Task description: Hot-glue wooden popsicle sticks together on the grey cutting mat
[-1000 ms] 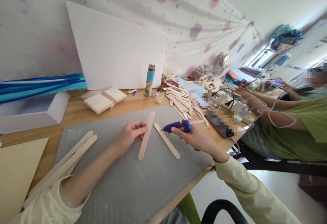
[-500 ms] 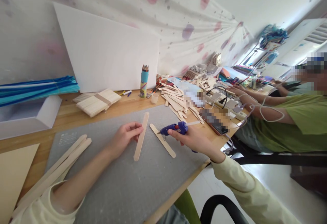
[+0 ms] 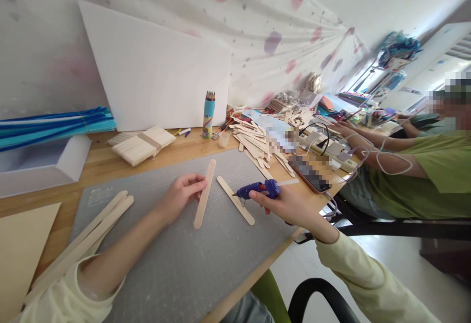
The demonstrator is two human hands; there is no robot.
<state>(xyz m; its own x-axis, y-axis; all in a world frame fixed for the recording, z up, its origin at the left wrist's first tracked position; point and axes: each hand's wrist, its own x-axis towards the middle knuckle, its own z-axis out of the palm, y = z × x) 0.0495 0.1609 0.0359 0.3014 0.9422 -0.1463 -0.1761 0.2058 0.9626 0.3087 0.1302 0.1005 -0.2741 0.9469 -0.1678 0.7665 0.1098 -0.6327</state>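
My left hand [image 3: 187, 193] pinches a wooden craft stick [image 3: 205, 195] near its middle, tilted above the grey cutting mat [image 3: 162, 264]. In my right hand [image 3: 283, 205] is a blue hot glue gun [image 3: 259, 189], with a clear glue stick [image 3: 288, 182] poking out of its back end. The gun's nozzle is over the middle of a second craft stick [image 3: 239, 207] lying slantwise on the mat; whether it touches the wood I cannot tell. Several longer sticks [image 3: 95, 229] lie on the mat beside my left forearm.
Behind the mat are a banded bundle of craft sticks [image 3: 145, 146], a tube of colored pencils [image 3: 208, 117] and a loose stick pile [image 3: 253, 139]. A phone [image 3: 309, 173] and power strip [image 3: 327, 151] lie to the right, near a seated person in green [image 3: 405, 180].
My right hand and the glue gun have moved slightly right, the nozzle shifting along the lying stick. My left hand holds its stick almost unchanged. The view has shifted a little.
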